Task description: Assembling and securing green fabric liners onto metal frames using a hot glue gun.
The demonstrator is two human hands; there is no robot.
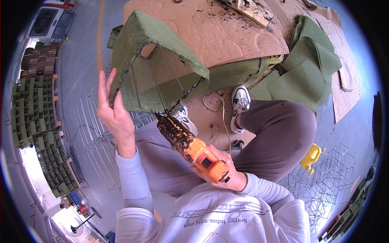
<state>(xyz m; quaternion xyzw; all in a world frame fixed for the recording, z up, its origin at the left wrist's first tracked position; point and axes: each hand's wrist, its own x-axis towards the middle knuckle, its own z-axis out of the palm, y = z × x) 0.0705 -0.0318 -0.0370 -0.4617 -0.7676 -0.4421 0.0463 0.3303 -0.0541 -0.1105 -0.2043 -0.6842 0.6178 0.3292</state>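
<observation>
A box-shaped wire frame covered in green woven fabric [129, 40] is tilted above my lap, its open side facing me. Thin metal rods show inside, and black residue runs along the fabric edges. My left hand [115, 115] holds its left side, fingers fairly straight along the outside and thumb near the rim. My right hand [231, 170] is wrapped round an orange electric hand tool [198, 152] with a red switch and a blackened front. The tool's dark tip touches or nearly touches the frame's lower corner; its exact kind cannot be made out.
Ahead is a cardboard-covered work surface [194, 36] with a black-smeared wooden board [253, 12]. Green fabric sheets [310, 69] lie at right. Bare wire frames stand left [95, 137] and right [330, 178], near a yellow tool [311, 157]. Covered frames [34, 109] are stacked far left. A pale cord [223, 103] lies between my feet.
</observation>
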